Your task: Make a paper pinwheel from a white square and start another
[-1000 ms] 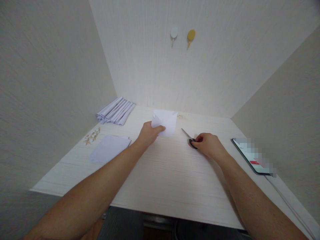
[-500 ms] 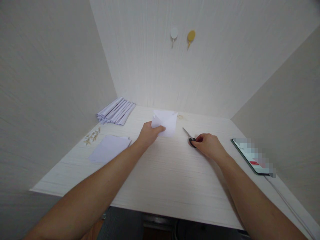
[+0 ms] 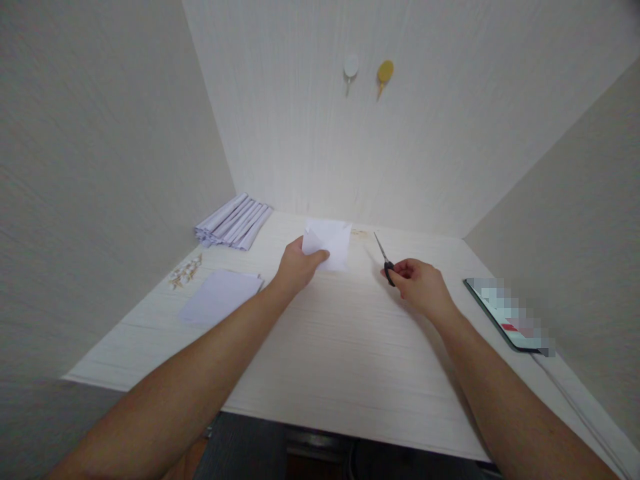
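A pale wood-grain counter (image 3: 340, 360) fills an alcove of plain light walls. At its middle the left hand (image 3: 299, 267) has its fingers pinched on a folded paper (image 3: 333, 243), and just right of it the right hand (image 3: 417, 287) has its fingers closed on the scissors (image 3: 385, 257), blades pointing far. Far left lies a stack (image 3: 233, 222), nearer a sheet (image 3: 220, 297), and a phone (image 3: 505, 313) sits at right. Two hooks (image 3: 351, 65) are on the far wall.

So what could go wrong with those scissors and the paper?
The scissors in the right hand are near the left hand pinching the folded paper, so fingers might get nicked. The paper is gripped only at one edge, so it could slip or cut crooked.
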Motion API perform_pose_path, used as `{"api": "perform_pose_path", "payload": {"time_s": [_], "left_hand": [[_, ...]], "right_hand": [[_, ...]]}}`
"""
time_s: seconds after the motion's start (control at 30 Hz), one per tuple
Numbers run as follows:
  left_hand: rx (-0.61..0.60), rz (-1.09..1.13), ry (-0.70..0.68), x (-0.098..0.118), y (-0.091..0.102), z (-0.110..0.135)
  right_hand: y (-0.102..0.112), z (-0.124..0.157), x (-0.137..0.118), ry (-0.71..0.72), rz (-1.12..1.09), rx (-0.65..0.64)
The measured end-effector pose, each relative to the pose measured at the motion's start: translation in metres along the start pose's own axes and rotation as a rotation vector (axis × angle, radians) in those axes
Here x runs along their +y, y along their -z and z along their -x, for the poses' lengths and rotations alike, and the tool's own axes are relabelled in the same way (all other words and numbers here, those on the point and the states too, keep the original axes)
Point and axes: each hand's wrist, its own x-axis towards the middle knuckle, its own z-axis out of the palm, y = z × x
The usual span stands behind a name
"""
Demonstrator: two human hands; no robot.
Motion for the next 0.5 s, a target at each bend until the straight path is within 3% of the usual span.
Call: {"api": "perform_pose_path", "payload": {"time_s": [0.17, 0.33, 0.5], "left_hand": [[0.0, -0.027, -0.026, 0.001, 0.001, 0.002], [-0.001, -0.034, -0.01, 0.002, 0.0, 0.003], [-0.014, -0.028, -0.009, 0.004, -0.002, 0.005]], "right_hand": [[-0.002, 0.011, -0.012, 0.11, -0.467, -0.021], [-0.01, 0.026, -0.021, 0.197, -0.452, -0.11], [-0.019, 0.027, -0.018, 0.18, -0.431, -0.09]]}}
